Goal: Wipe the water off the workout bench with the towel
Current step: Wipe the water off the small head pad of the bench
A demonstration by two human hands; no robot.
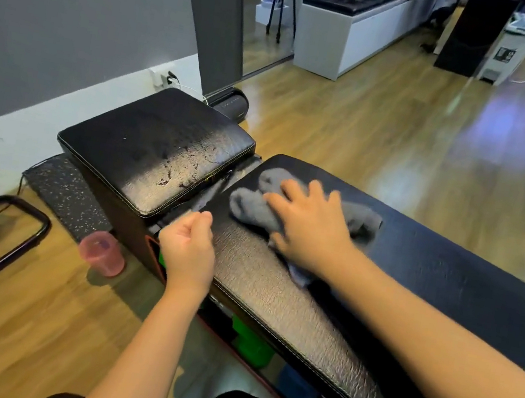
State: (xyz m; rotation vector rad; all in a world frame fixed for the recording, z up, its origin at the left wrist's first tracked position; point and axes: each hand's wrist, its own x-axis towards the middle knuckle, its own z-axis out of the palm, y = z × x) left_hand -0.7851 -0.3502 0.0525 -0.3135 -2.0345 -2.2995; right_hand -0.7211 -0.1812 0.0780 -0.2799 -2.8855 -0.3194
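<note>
The long black padded surface (pixel 361 285) looks slick and firm, with droplets beading on the raised seat pad (pixel 158 150) beside it. The grey towel (pixel 252 207), soft, limp and bunched, lies near that pad's edge, best pressed flat from above. The right hand (pixel 310 227) spreads open on it; the left hand (pixel 188 249) hovers curled closed, empty.

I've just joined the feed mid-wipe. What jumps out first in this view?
The right hand pressed flat on the grey towel, at the near end of the long black bench pad. Left of it, water droplets glisten on the raised seat pad. The left hand hangs loosely curled at the bench's front edge, above a pink cup on the floor.
</note>
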